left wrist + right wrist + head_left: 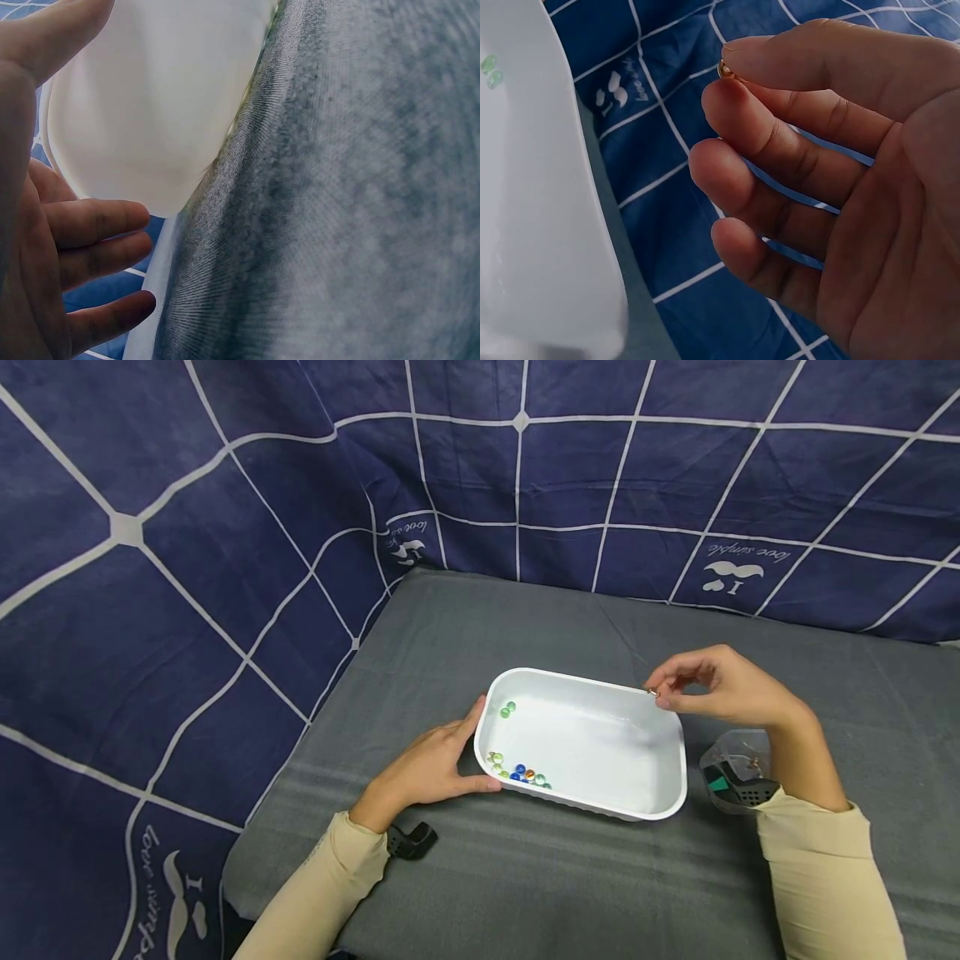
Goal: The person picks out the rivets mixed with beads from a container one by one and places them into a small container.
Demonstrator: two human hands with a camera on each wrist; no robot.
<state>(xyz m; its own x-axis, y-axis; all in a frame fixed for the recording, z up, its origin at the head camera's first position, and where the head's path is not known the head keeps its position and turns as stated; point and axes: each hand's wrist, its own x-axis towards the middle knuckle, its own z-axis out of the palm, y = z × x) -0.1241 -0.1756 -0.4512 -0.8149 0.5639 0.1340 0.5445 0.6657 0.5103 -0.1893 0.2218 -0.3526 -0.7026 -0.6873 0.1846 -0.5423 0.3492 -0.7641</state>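
Note:
A white rectangular tray (585,727) lies on the grey cloth with several glass marbles (521,769) in it, mostly along its left end and near left corner. My left hand (431,764) rests against the tray's left end, its thumb at the near side and its fingers fairly straight along the outer wall. Over the far right corner of the tray, my right hand (723,689) pinches a small shiny gold-coloured piece (724,70) between thumb and fingertips. Most of that piece is hidden by the fingers, so its exact kind is unclear.
A clear plastic container (738,745) with small gold-coloured bits stands right of the tray, partly hidden under my right wrist. Grey cloth (517,618) covers the surface. Dark blue cloth with white lines (570,468) hangs behind and to the left.

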